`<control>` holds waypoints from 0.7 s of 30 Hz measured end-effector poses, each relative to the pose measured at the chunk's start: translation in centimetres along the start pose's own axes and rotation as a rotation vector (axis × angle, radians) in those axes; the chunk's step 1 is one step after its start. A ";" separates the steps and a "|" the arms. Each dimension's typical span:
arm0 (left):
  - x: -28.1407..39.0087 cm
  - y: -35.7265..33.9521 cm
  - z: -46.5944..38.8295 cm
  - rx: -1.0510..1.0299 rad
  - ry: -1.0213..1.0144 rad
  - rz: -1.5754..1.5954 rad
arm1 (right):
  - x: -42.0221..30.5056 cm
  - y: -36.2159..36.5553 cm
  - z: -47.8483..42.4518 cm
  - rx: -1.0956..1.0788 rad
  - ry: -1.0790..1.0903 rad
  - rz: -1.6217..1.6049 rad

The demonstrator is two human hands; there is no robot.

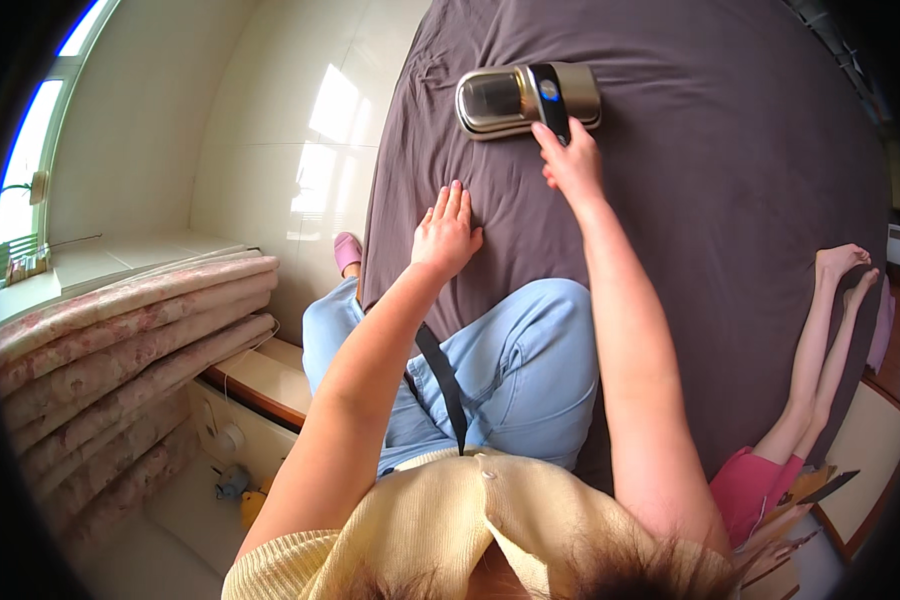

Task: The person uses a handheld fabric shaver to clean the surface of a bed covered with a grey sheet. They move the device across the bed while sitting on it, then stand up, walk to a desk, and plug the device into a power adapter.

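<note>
A handheld mattress vacuum cleaner (495, 101) with a gold and black body and a lit blue spot lies on the dark grey-brown bed sheet (720, 165). My right hand (574, 161) is closed around its black handle. To the lower left of the cleaner, my left hand (446, 232) rests palm down on the wrinkled sheet, fingers held near each other, holding nothing. A black strap (442, 382) runs over my light blue jeans.
Another person's bare legs (810, 367) stretch along the bed's right side. Floral curtains (135, 322) hang at the left by a window sill (142, 251). A wooden-edged cabinet (262, 375) with a white cord stands beside the bed. Small toys (232, 480) lie at lower left.
</note>
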State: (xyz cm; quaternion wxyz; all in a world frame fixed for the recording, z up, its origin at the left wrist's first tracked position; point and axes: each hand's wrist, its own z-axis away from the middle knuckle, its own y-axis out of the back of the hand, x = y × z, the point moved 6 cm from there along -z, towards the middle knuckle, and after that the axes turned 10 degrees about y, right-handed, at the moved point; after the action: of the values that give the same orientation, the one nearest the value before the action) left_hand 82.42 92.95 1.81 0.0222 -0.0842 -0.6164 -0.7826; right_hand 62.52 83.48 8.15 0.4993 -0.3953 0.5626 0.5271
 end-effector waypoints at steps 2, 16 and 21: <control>-1.7 0.1 1.9 -0.022 0.007 -0.008 | 0.9 3.2 3.6 -0.046 -0.070 0.062; 14.9 6.3 12.4 -0.118 -0.417 0.495 | 5.4 20.3 27.9 0.418 -0.370 -0.045; 15.1 5.6 11.6 -0.081 -0.341 0.457 | 5.8 20.5 12.5 0.481 -0.162 -0.150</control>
State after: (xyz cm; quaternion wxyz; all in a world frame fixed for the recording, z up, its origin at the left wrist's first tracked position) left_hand 69.50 103.86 12.24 0.0908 -0.3522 -0.5445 -0.7558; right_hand 43.32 99.02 7.18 0.6599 -0.2624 0.5993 0.3695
